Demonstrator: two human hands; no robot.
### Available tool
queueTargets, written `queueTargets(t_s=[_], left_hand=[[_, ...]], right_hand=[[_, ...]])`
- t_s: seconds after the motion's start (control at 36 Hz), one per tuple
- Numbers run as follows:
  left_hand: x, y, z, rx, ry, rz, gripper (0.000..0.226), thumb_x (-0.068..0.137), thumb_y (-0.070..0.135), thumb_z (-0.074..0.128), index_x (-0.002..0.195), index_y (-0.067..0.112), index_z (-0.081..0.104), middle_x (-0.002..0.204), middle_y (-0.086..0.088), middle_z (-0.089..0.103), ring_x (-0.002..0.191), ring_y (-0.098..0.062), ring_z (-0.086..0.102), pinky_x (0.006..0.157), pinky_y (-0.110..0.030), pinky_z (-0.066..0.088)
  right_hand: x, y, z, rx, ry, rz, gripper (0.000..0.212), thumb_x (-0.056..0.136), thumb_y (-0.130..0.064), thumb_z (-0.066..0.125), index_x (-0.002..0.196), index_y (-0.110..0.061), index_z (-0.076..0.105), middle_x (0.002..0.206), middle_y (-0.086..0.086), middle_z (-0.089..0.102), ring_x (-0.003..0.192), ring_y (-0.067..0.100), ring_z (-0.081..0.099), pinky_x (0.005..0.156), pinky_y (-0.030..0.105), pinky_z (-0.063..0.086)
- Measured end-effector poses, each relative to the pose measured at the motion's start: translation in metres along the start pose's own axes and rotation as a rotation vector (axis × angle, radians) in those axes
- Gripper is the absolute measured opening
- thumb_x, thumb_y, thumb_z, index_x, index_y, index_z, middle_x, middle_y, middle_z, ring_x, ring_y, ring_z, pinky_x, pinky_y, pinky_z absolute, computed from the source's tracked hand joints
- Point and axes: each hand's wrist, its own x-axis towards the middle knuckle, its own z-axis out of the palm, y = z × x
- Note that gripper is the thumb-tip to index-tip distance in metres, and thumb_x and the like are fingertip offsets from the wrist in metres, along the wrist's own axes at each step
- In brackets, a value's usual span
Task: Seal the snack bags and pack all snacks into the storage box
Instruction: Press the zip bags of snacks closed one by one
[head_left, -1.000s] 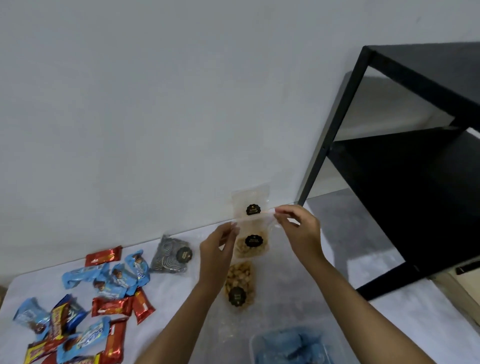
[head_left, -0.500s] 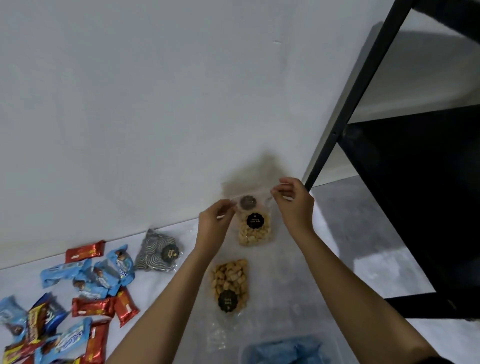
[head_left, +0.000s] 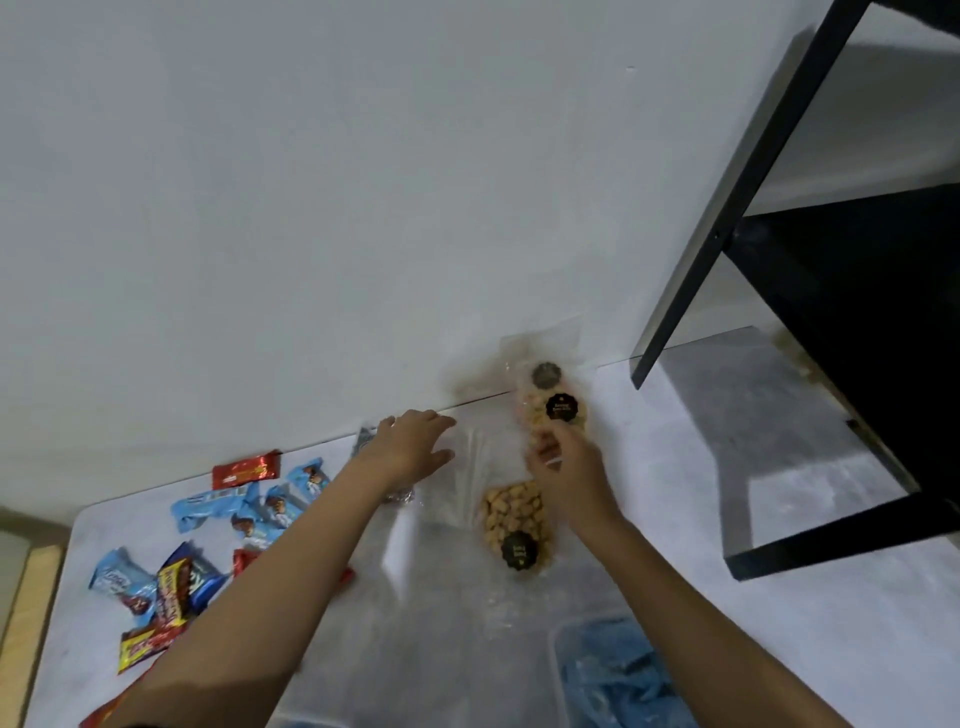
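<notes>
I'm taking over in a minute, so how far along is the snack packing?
Done: the storage box holds something blue, too blurred to name. In hand: the right hand grips one nut bag; whether its seal is closed is unclear. The left hand reaches open-fingered over the table. Left: a second nut bag and loose wrapped candies lie on the table, unpacked.

Dim, soft blur, wide-angle bending, faint shadows
</notes>
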Motion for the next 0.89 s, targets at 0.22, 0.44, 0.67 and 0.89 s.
queueTargets(t_s=[0.22, 0.44, 0.67, 0.89], left_hand=[[-0.016, -0.014, 0.006, -0.082, 0.096, 0.082, 0.036, 0.092, 0.031, 0.050, 0.127, 0.021, 0.050, 0.124, -0.004, 0.049, 0.120, -0.021, 0.043, 0.100, -0.034, 0.033], [-0.037, -0.030, 0.011, -0.349, 0.248, 0.114, 0.017, 0.090, 0.015, 0.054, 0.096, 0.007, 0.067, 0.100, -0.009, 0.056, 0.094, -0.022, 0.056, 0.083, -0.028, 0.043], [-0.078, -0.042, -0.002, -0.642, 0.421, 0.033, 0.010, 0.089, 0.015, 0.055, 0.086, 0.013, 0.064, 0.088, -0.001, 0.063, 0.084, -0.015, 0.056, 0.079, -0.029, 0.046], [-0.135, -0.037, -0.001, -0.995, 0.536, -0.015, 0.013, 0.087, 0.028, 0.054, 0.086, 0.016, 0.062, 0.083, -0.007, 0.063, 0.077, -0.016, 0.058, 0.068, -0.022, 0.049]], right_hand=[[-0.023, -0.017, 0.057, -0.361, -0.235, 0.033, 0.055, 0.086, -0.037, 0.061, 0.130, -0.010, 0.042, 0.118, 0.011, 0.057, 0.105, 0.026, 0.056, 0.087, 0.039, 0.050], [-0.040, -0.035, 0.091, -0.112, -0.160, 0.078, 0.059, 0.080, -0.022, 0.073, 0.130, -0.013, 0.043, 0.104, 0.002, 0.060, 0.094, 0.017, 0.060, 0.081, 0.028, 0.050], [-0.041, -0.068, 0.079, 0.110, -0.029, -0.022, 0.038, 0.075, -0.002, 0.073, 0.109, -0.009, 0.058, 0.080, -0.001, 0.061, 0.067, 0.005, 0.057, 0.062, 0.014, 0.047], [-0.036, -0.105, 0.043, 0.031, -0.175, -0.315, 0.019, 0.074, 0.002, 0.073, 0.090, -0.006, 0.068, 0.077, 0.003, 0.068, 0.072, 0.007, 0.065, 0.072, 0.011, 0.052]])
